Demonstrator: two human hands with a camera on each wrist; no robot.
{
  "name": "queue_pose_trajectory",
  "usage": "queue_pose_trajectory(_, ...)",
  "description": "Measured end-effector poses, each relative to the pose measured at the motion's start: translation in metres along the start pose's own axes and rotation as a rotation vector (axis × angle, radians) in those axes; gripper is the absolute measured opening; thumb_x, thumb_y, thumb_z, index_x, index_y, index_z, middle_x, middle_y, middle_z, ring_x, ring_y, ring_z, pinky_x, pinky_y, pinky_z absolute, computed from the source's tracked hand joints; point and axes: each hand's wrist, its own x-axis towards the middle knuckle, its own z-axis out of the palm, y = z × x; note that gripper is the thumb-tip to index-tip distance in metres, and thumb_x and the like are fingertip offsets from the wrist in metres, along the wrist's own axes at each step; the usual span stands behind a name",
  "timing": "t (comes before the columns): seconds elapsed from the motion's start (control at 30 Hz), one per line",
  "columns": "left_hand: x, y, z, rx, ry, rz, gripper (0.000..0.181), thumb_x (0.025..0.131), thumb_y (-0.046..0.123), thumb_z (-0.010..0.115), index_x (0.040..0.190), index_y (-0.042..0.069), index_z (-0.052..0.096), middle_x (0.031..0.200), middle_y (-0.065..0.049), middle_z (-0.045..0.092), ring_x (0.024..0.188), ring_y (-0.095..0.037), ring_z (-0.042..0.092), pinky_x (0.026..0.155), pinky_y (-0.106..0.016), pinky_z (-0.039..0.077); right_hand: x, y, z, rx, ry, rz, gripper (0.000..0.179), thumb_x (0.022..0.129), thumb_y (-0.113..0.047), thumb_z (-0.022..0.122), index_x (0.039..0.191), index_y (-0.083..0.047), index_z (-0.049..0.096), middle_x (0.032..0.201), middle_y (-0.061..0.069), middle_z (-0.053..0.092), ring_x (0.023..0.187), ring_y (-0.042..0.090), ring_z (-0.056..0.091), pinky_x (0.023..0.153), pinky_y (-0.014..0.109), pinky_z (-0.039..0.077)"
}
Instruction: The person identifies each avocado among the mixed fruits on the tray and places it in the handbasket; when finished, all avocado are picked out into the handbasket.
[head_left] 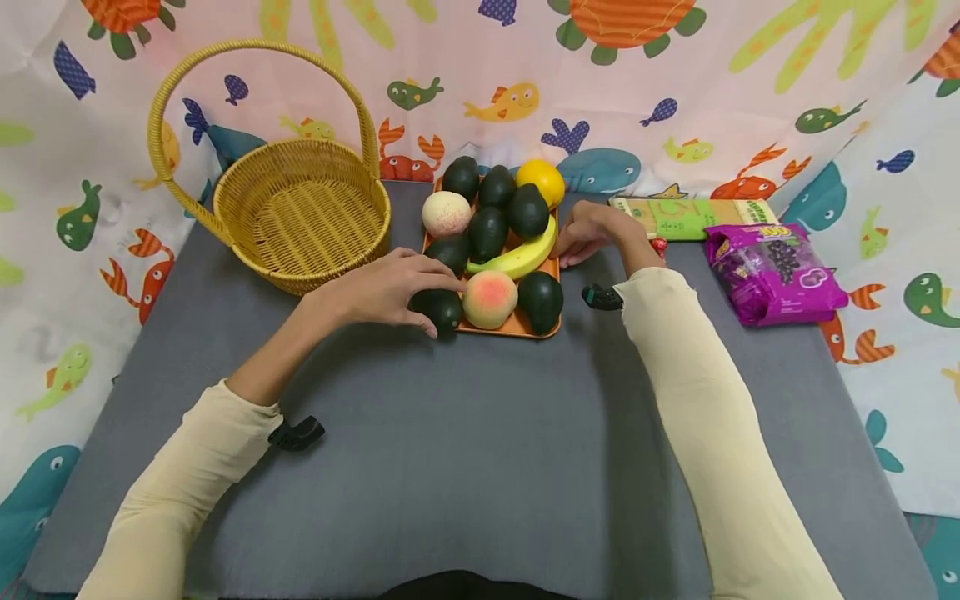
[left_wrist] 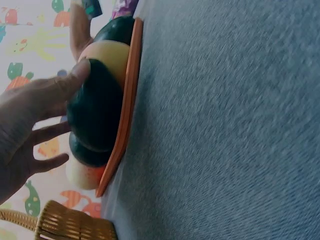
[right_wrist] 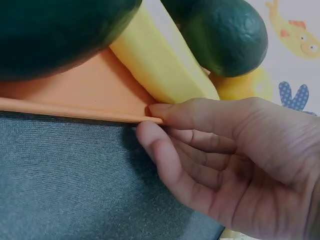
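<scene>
An orange tray (right_wrist: 95,85) bears several dark green avocados (head_left: 542,302), a banana (head_left: 531,255), a peach (head_left: 490,300), a paler peach-like fruit (head_left: 446,213) and a yellow-orange fruit (head_left: 542,182). My right hand (head_left: 588,232) pinches the tray's right rim between thumb and finger, close beside the banana's end. At the tray's left side, my left hand (head_left: 382,287) reaches over the avocados with its fingers spread and fairly straight. In the left wrist view, its thumb (left_wrist: 80,72) touches the near avocado (left_wrist: 97,107).
A yellow wicker basket (head_left: 300,146) with a tall handle stands left of the tray. To the right lie a purple grape-printed bag (head_left: 776,271) and a flat green-and-tan package (head_left: 682,218). A patterned curtain (head_left: 465,67) hangs behind the grey table (head_left: 480,467).
</scene>
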Motion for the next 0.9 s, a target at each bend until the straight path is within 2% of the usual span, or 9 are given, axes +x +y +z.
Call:
queue_pose_trajectory(0.1, -0.002, 0.001, 0.003, 0.030, -0.003, -0.011, 0.074, 0.078, 0.038, 0.092, 0.144, 0.018, 0.064, 0.140, -0.008, 0.066, 0.128, -0.030, 0.061, 0.105, -0.056, 0.044, 0.000, -0.003, 0.001, 0.006, -0.022, 0.025, 0.026, 0.094, -0.020, 0.078, 0.107, 0.003, 0.076, 0.081, 0.006, 0.079, 0.074, 0.016, 0.077, 0.085, 0.030, 0.064)
queue_pose_trajectory(0.33, -0.003, -0.001, 0.009, -0.030, -0.016, -0.007, 0.065, 0.080, 0.028, 0.091, 0.139, 0.014, 0.066, 0.140, -0.012, 0.065, 0.130, -0.031, 0.061, 0.110, -0.053, 0.049, -0.006, -0.014, 0.001, 0.086, -0.102, 0.055, 0.018, 0.095, -0.011, 0.076, 0.103, 0.005, 0.077, 0.079, 0.009, 0.079, 0.072, 0.017, 0.077, 0.081, 0.029, 0.064)
queue_pose_trajectory(0.53, -0.002, 0.000, 0.007, -0.054, -0.017, -0.026, 0.061, 0.081, 0.024, 0.090, 0.136, 0.013, 0.068, 0.137, -0.010, 0.065, 0.129, -0.027, 0.061, 0.110, -0.048, 0.051, -0.007, -0.014, -0.003, 0.070, -0.119, 0.058, 0.015, 0.096, -0.012, 0.075, 0.095, 0.003, 0.077, 0.075, 0.007, 0.076, 0.068, 0.016, 0.074, 0.076, 0.026, 0.064)
queue_pose_trajectory(0.67, -0.002, 0.003, 0.004, -0.080, -0.028, -0.037, 0.058, 0.082, 0.021, 0.090, 0.134, 0.011, 0.069, 0.135, -0.010, 0.066, 0.126, -0.026, 0.062, 0.107, -0.046, 0.054, -0.002, -0.010, -0.004, 0.055, -0.147, 0.073, 0.018, 0.095, -0.015, 0.076, 0.095, 0.003, 0.078, 0.074, 0.006, 0.075, 0.067, 0.014, 0.073, 0.076, 0.026, 0.063)
queue_pose_trajectory(0.77, -0.002, 0.005, -0.001, -0.122, -0.009, -0.035, 0.056, 0.083, 0.019, 0.090, 0.133, 0.009, 0.068, 0.134, -0.010, 0.065, 0.126, -0.026, 0.062, 0.106, -0.046, 0.054, 0.003, -0.007, -0.005, 0.042, -0.133, 0.075, 0.017, 0.094, -0.016, 0.078, 0.094, 0.001, 0.078, 0.074, 0.005, 0.075, 0.067, 0.013, 0.073, 0.075, 0.025, 0.063)
queue_pose_trajectory(0.9, -0.005, 0.006, -0.012, -0.208, 0.072, -0.050, 0.056, 0.083, 0.020, 0.090, 0.132, 0.009, 0.068, 0.134, -0.009, 0.065, 0.126, -0.024, 0.062, 0.106, -0.046, 0.054, 0.006, -0.003, -0.005, 0.022, -0.113, 0.056, 0.019, 0.094, -0.018, 0.079, 0.095, 0.001, 0.078, 0.073, 0.003, 0.075, 0.066, 0.012, 0.072, 0.073, 0.024, 0.062)
